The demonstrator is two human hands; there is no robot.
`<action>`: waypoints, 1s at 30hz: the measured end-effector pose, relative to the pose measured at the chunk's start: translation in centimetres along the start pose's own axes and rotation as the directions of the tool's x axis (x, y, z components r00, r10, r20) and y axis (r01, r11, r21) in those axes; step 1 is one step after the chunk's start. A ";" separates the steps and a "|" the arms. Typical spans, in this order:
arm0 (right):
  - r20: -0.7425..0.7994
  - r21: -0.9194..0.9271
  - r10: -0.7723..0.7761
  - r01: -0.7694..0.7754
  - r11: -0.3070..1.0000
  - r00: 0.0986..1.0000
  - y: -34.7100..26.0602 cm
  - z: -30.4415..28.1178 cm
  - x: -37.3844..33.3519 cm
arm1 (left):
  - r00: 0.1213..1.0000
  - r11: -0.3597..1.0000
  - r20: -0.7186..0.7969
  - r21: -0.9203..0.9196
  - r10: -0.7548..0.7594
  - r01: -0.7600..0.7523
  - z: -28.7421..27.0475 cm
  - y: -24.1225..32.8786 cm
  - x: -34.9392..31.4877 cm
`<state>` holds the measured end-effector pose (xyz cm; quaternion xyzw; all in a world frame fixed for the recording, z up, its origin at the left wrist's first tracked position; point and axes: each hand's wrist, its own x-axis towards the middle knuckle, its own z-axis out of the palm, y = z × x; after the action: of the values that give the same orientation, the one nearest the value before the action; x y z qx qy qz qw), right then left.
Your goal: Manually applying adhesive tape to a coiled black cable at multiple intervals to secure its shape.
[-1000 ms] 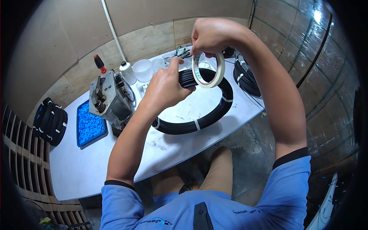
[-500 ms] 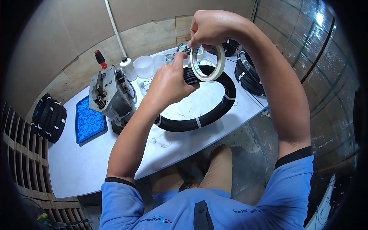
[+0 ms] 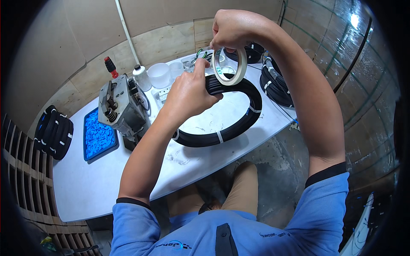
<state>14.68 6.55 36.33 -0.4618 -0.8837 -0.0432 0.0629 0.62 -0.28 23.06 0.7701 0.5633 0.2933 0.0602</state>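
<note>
One hand, the left hand (image 3: 188, 91), is clasping a black cable coil (image 3: 238, 130) that is looping rightward and bodyward from it, while I'm watching the right hand (image 3: 232, 34) pinching a masking-tape roll (image 3: 241, 66) hanging on edge just right of the left fingers.

Black cable coil (image 3: 240, 129), oval, banded white; cream tape roll (image 3: 241, 68), held upright at coil's far edge.

Coil (image 3: 238, 130) partly behind left forearm (image 3: 148, 147)
</note>
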 end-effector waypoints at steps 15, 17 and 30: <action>0.123 -0.043 0.025 -0.020 0.999 0.992 -1.5 -0.4 -1.2 | 1.000 1.000 -0.012 0.027 0.009 -0.008 0.1 0.1 0.0; 0.135 -0.045 0.026 -0.020 0.999 0.991 -1.8 -0.5 -1.5 | 1.000 1.000 -0.015 0.017 0.020 -0.020 0.2 0.0 -0.1; 0.160 -0.131 -0.005 0.027 0.991 0.987 -3.0 0.7 -2.6 | 0.997 0.996 -0.020 0.033 0.078 -0.077 0.7 -0.6 0.1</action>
<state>13.64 2.83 35.23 -0.4598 -0.8848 -0.0651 -0.0392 0.50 0.13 22.30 0.7891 0.5382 0.2944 0.0306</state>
